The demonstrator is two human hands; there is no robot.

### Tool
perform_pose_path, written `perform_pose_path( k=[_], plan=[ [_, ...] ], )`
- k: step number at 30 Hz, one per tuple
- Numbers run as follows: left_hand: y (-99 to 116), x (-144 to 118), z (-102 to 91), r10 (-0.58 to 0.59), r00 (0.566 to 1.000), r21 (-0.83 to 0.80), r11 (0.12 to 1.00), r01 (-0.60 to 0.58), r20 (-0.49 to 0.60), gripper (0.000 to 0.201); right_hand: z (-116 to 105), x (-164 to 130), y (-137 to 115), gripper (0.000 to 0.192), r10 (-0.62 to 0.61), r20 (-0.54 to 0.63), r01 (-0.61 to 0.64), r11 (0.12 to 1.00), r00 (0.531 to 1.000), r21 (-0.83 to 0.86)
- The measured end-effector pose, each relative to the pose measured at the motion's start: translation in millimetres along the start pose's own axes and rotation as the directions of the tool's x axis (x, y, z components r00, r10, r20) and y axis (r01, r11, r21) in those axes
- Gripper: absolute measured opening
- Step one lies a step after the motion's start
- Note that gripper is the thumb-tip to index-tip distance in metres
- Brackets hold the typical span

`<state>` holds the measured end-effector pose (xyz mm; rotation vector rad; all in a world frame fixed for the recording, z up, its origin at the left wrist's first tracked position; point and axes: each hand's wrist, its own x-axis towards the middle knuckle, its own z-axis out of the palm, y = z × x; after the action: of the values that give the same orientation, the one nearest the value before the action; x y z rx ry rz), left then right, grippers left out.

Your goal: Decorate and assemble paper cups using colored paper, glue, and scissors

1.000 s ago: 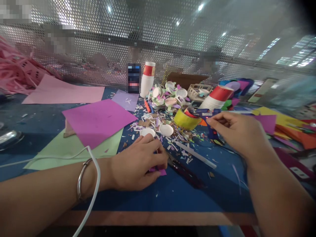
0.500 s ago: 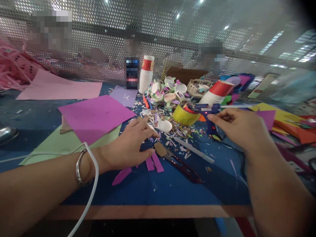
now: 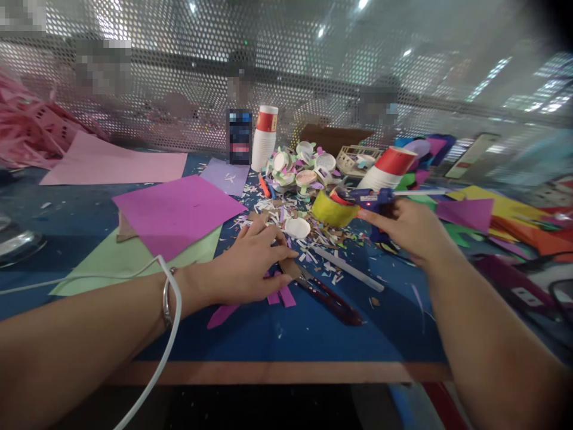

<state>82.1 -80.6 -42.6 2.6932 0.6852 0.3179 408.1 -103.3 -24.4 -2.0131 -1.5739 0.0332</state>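
The blue glue gun point(image 3: 373, 196) is at the right hand point(image 3: 414, 233), with its handle between the thumb and the other fingers. The thumb points left across the near side of the handle. The other fingers are mostly hidden, so I cannot tell how tight they are. A white stick point(image 3: 421, 192) pokes out of the back of the gun.

A small brown card piece point(image 3: 292, 270) lies by the tips of the left hand point(image 3: 250, 263). That hand is low over the table, palm down. Its fingers are a bit bent and spread, with a gap between the thumb and the pointing finger. I cannot tell if the tips touch the card. Purple strips point(image 3: 287, 297) lie just under the thumb.

Both arms reach in from the near side, one from each side. The left wrist wears a silver bangle point(image 3: 166, 301), and a white cord point(image 3: 173, 316) hangs over that arm.

The gun has a pale label, too small to read, and a little red light. The red part of the tall cup stack point(image 3: 265, 140) has a yellow mark that is too blurry to read.

Scissors point(image 3: 336, 304) with dark red handles lie right beside the brown card. A white round piece point(image 3: 298, 227) sits past the left hand, among paper bits. A yellow roll point(image 3: 335, 210) is just left of the gun.
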Motion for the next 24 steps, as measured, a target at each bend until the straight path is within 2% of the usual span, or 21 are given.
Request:
perform_pose_path(
  k=[4,12,16,18,20,22,24],
  plan=[
    [-3.8,0.9,2.6,0.0,0.998,0.023,1.0,0.002,-0.066,0.027,2.2,-4.2,-12.4,0.036,0.072,0.029,-0.072,0.997,0.997,-0.004],
    [-4.7,0.6,-1.1,0.031,0.993,0.017,0.999,-0.03,-0.114,0.018,-2.2,-7.5,-19.6,0.032,0.131,-0.109,-0.133,0.991,0.985,-0.008],
    [-1.7,1.1,-4.2,0.071,0.988,-0.083,0.993,-0.083,-0.137,0.009,-3.8,-11.5,-26.4,0.027,0.145,-0.184,-0.141,0.989,0.972,0.037],
    [-2.3,2.6,-5.1,0.003,0.985,-0.212,0.976,-0.039,-0.171,0.004,-4.1,-15.0,-31.8,0.03,0.158,-0.2,-0.15,0.987,0.967,0.056],
    [-6.6,4.6,-5.0,-0.147,0.964,-0.398,0.916,0.049,-0.22,0.006,-4.1,-18.9,-36.9,0.033,0.159,-0.194,-0.147,0.986,0.968,0.076],
    [-14.7,6.6,-3.9,-0.295,0.924,-0.591,0.801,0.099,-0.244,0.016,-4.0,-22.8,-40.9,0.035,0.143,-0.168,-0.128,0.987,0.975,0.096],
    [-24.4,8.2,-2.4,-0.396,0.885,-0.729,0.677,0.102,-0.244,0.025,-3.8,-26.3,-43.2,0.035,0.093,-0.133,-0.076,0.989,0.987,0.13]
  ],
)
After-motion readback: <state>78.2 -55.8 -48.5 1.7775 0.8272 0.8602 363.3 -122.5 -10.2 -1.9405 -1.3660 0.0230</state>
